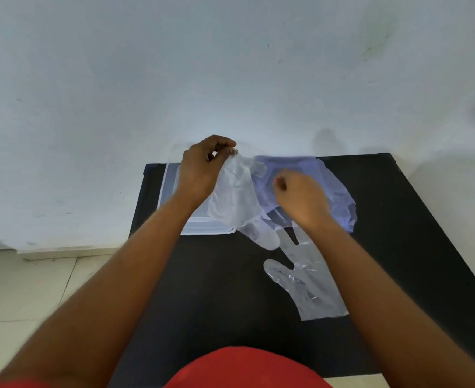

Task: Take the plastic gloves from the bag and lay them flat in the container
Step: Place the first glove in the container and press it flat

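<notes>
Both hands closed: left hand pinches raised glove, right hand grips bag. Black worktop against white wall; tiled floor.

Left hand pinches the cuff of a clear plastic glove, lifted above the container at the black desk's 11 o'clock corner. Right hand is closed on the bluish bag just beside it. A second glove lies flat on the desk, toward 5 o'clock from the hands.
</notes>
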